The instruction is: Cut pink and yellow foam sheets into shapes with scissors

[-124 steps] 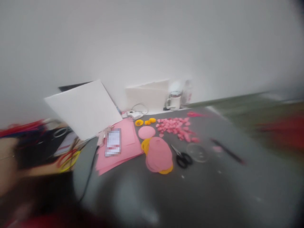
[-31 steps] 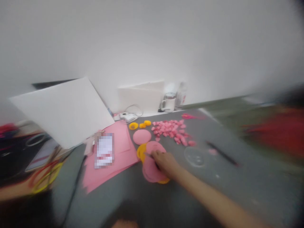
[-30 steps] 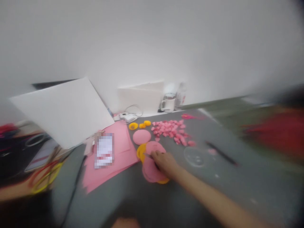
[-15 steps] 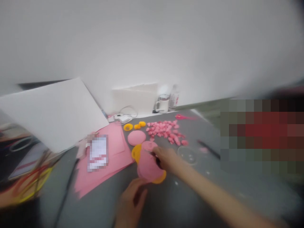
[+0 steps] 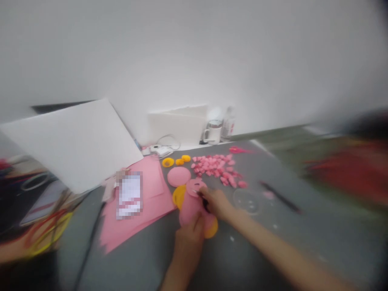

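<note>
In front of me lies a pink cut-out piece (image 5: 188, 212), with yellow pieces (image 5: 180, 195) showing along its edges. A pink disc (image 5: 194, 186) with a slot-like mark sits at its upper end. My left hand (image 5: 190, 236) is closed, thumb and finger pinching the lower part of the pink piece. Closed around a small dark-handled tool (image 5: 205, 202), my right hand (image 5: 220, 204) rests at the piece's upper right. The tool's pale tip points at the disc; blur hides its kind. Just beyond is a pink oval (image 5: 179, 177).
Pink sheets (image 5: 133, 218) lie left, with a blurred phone-like rectangle (image 5: 129, 196) on them. Small pink pieces (image 5: 215, 167) are heaped behind. A clear round dish (image 5: 247, 202) and dark pen-like stick (image 5: 281, 196) lie right. A mug (image 5: 214, 132) and bottle (image 5: 228, 123) stand by the wall.
My left hand has moved up and right from beside the pink piece and now pinches its lower part. The right hand stays at the upper end with the dark-handled tool. The view has shifted slightly.
</note>
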Tool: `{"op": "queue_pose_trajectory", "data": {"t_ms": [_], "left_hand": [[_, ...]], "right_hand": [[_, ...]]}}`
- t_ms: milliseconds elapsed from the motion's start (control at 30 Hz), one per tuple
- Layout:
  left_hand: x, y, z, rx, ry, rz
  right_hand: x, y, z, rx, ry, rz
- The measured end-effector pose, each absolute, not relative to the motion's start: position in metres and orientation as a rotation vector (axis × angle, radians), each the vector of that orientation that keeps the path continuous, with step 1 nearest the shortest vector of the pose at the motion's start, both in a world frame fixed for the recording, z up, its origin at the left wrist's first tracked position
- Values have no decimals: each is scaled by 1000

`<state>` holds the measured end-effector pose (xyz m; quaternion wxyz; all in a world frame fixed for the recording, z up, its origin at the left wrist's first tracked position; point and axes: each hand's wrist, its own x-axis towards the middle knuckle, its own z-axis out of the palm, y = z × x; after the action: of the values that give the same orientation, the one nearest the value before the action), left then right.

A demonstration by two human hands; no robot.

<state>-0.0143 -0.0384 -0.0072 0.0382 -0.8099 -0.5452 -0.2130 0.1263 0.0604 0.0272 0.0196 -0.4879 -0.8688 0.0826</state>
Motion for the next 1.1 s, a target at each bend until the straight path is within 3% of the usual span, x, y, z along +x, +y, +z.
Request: {"op": "queue_pose_trajectory", "data": {"t_ms": [467, 833, 1100], "left_hand": [[-19, -43, -1, -2613, -1742, -805], [-20, -45, -3, -2584, -1745, -949], [-29, -51, 3, -2491, -1857, -1495]], "right_hand": [[125, 60, 21, -1565, -2524, 177], [163, 55, 86, -1373, -1859, -75], [170, 31, 82, -1141, -1947, -140]]}}
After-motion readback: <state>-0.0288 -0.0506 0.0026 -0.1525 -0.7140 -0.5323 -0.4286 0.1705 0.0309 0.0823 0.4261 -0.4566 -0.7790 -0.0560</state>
